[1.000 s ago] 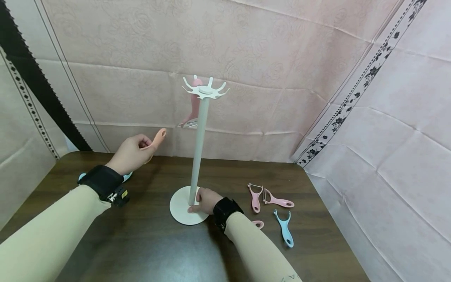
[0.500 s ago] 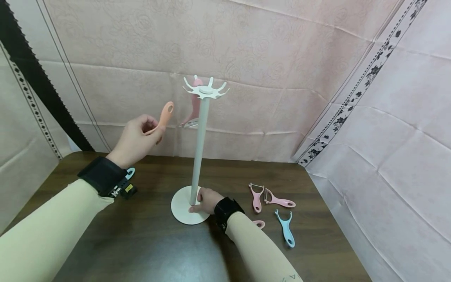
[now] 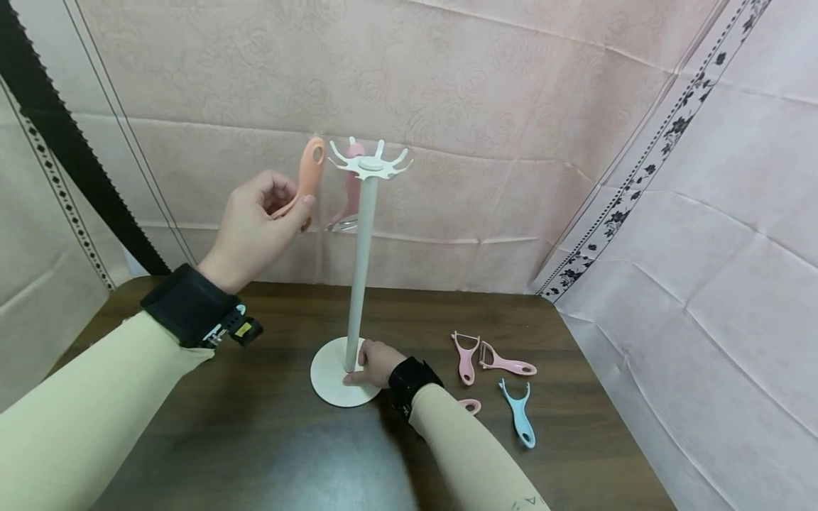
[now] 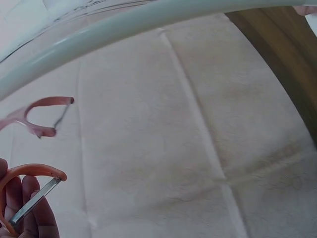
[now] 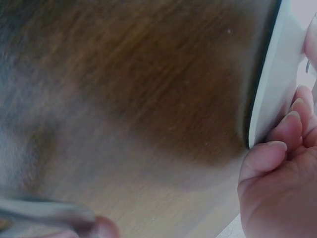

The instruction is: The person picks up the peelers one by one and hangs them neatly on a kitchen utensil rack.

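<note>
Orange and handle-up, the peeler was in our left hand, thumb and fingers pinching it near its blade. It stood just beside the hooks of the stand, apart from them. Our right hand held the stand's foot, fingers curled at the rim of the base; how far they wrapped, we could not tell. A pink peeler hung from a far hook. We judged that a wide swing could knock it off, the 2 being so near; that a push could tip the stand if our right hand slackened; and that a slipping pinch could put our fingers on the blade.
</note>
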